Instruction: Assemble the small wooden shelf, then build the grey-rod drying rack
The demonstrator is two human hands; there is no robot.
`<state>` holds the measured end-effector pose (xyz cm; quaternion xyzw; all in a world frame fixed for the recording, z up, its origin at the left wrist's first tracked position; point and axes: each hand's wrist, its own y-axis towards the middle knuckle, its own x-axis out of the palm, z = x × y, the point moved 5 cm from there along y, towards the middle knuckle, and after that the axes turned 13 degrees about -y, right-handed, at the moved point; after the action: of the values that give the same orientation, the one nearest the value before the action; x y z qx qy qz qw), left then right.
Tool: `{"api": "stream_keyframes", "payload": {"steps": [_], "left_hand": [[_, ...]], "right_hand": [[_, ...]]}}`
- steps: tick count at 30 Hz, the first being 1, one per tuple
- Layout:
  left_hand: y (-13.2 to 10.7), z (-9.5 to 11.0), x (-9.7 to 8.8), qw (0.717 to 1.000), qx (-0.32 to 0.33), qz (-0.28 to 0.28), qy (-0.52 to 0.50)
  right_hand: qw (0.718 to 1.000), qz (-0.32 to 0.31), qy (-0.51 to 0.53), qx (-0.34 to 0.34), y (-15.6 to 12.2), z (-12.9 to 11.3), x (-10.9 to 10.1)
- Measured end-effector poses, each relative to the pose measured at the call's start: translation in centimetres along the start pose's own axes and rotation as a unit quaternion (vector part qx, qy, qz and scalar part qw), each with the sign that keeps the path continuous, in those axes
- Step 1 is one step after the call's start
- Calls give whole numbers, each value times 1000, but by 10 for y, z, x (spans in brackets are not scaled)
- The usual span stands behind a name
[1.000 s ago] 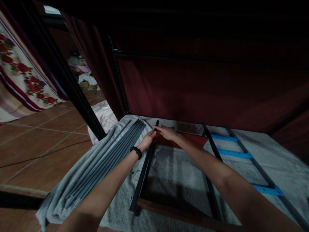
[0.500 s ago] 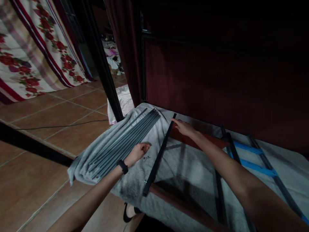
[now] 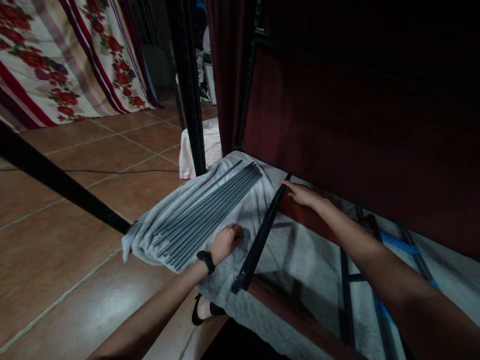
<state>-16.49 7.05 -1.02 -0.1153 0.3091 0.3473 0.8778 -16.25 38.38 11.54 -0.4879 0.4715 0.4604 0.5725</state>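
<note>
Rail [image 3: 262, 235] lies on the grey blanket [image 3: 296, 260]. It runs from the blanket's near edge away towards the dark red wall, just right of the rods [image 3: 210, 215].

A second ago we had both hands together at the rail's far end. Now the left hand [image 3: 225, 243] has come back towards us and rests on the blanket in the gap between rods and rail, about level with the rail's middle. Its fingers [image 3: 235, 232] are curled down onto the cloth. We cannot tell whether they pinch anything, and the small screws that lay there half a second ago are now hidden under the hand. The right hand [image 3: 304, 195] has stayed where it was. Its fingers lie open and flat, the tips touching the rail's far end, and the palm is over the red board [image 3: 300, 216]. So we judge that only one hand steadies the rail now, and its near end lies free at the blanket's edge.

The rail itself is black, straight and slim, apparently metal, with an angled section. It is dark enough that we cannot make out any holes. Further right lies a black frame [image 3: 345, 285] with blue strips [image 3: 393, 241], apart from the rail.
</note>
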Motion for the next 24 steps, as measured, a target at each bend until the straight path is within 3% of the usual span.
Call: {"api": "stream_keyframes", "payload": {"steps": [5,8,11,14,18,20,24], "left_hand": [[-2,1,-1,991,20,74,-105],[3,1,-8,967,31,114,-225],[21,4,-16,932,-8,123,-342],[53,18,-21,866,-59,111,-484],[99,55,-24,726,-100,101,-673],[117,73,-22,692,-100,113,-706],[139,99,-7,660,-63,131,-737]], "right_hand": [[1000,3,22,9,0,-2,-4],[999,7,35,19,-1,-2,-6],[999,14,49,11,-2,-2,-9],[998,15,55,9,-3,-3,-12],[998,9,54,17,-8,-2,-13],[999,6,52,14,-12,-3,-14],[998,4,55,-2,-22,-6,-17]]}}
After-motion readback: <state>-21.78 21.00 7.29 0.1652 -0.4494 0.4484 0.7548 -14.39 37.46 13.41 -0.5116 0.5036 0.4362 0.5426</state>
